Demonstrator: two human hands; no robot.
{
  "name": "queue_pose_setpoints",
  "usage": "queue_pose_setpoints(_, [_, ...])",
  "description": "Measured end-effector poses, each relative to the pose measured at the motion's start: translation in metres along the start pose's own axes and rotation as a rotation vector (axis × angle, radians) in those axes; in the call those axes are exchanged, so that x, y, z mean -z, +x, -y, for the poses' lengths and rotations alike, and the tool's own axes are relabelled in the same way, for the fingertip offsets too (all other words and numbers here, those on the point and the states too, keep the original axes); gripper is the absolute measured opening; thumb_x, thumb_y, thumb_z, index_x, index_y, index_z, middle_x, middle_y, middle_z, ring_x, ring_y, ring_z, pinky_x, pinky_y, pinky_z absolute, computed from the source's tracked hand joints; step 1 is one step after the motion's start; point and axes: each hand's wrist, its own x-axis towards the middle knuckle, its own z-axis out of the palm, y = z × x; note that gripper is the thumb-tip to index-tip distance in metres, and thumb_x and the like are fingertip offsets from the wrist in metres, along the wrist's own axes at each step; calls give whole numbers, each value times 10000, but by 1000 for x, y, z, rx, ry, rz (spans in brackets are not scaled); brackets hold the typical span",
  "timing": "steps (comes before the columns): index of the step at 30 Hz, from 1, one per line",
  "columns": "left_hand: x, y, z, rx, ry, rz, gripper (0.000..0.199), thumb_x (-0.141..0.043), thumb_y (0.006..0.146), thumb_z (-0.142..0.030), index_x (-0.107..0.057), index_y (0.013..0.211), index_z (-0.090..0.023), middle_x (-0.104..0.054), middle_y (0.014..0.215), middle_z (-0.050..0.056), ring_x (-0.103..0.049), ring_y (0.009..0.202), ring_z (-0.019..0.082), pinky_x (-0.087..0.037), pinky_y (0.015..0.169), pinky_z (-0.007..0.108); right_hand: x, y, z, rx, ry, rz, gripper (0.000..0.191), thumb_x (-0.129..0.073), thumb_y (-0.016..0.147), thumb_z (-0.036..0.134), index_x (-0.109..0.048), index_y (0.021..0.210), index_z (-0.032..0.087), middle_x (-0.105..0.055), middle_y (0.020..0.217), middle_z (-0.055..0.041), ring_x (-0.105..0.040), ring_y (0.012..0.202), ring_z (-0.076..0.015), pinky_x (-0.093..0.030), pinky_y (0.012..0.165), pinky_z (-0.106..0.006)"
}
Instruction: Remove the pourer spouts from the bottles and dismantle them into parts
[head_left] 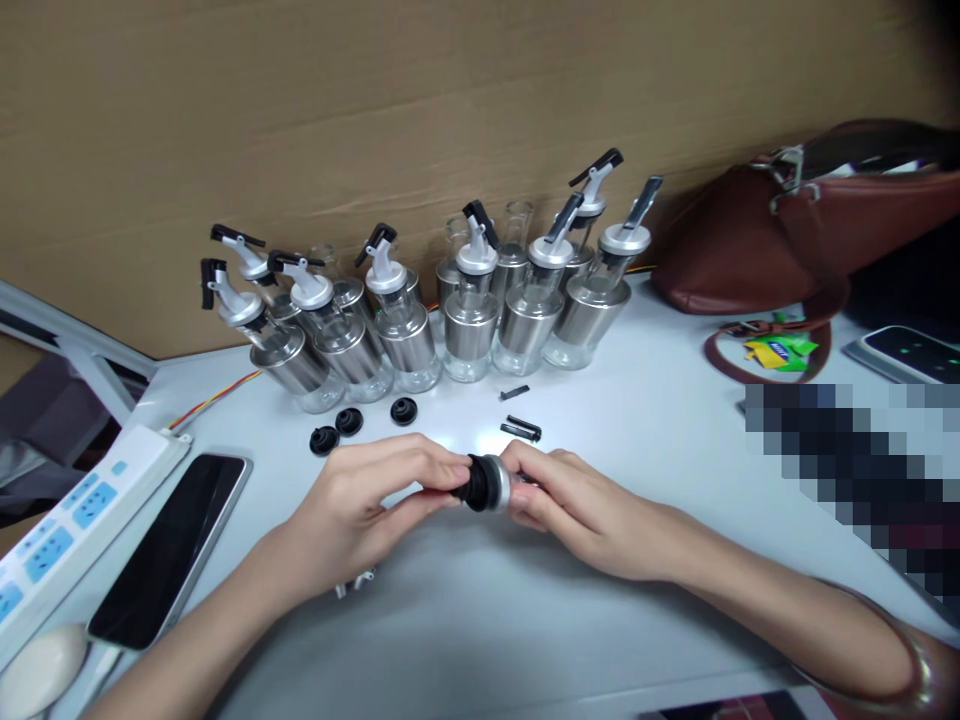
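Observation:
Between my hands, above the table, is a black ribbed stopper joined to a silver cap. My left hand pinches the black end with thumb and fingers. The silver side is in the closed fingers of my right hand, which hide whatever extends behind the cap. Beyond them stand several glass bottles with steel sleeves, many fitted with silver pourers with black levers. Black round stoppers and small black lever pieces lie in front of the bottles. Small silver parts are partly hidden under my left wrist.
At the left are a white power strip, a black-screened phone and a pale rounded object. A brown leather bag and a yellow-green packet are at the right. Cardboard rises behind the bottles.

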Motion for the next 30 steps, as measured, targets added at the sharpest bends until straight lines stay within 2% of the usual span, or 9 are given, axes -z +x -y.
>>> queue_pose_setpoints(7, [-3, 2, -1, 3, -94, -45, 129, -652, 797, -27, -637, 845, -146, -749, 906, 98, -718, 812, 147, -583, 717, 202, -1, -2, 2, -20, -77, 12, 225, -274, 968, 358, -344, 798, 227, -431, 640, 31, -393, 564, -138, -302, 565, -254])
queue_pose_setpoints(22, [-8, 1, 1, 19, -105, 20, 132, -661, 793, -32, -614, 841, -145, -725, 876, 86, -692, 782, 135, -551, 688, 187, -4, -1, -1, -35, -91, 48, 228, -260, 965, 350, -355, 798, 228, -444, 633, 23, -408, 566, -140, -332, 576, -251])
queue_pose_setpoints(27, [-8, 1, -2, 1, -91, 25, 176, -645, 797, -7, -624, 883, -159, -714, 884, 67, -680, 791, 130, -534, 682, 192, -6, 0, 0, 24, -33, 9, 222, -279, 964, 325, -342, 775, 226, -404, 600, 46, -371, 511, -113, -301, 523, -226])
queue_pose_setpoints(30, [-10, 0, -1, 56, -128, -30, 177, -663, 797, -39, -646, 908, -176, -703, 878, 49, -662, 799, 131, -519, 689, 207, -9, 3, -2, 70, 29, -22, 250, -276, 983, 330, -378, 786, 216, -408, 580, 56, -387, 492, -98, -303, 501, -208])
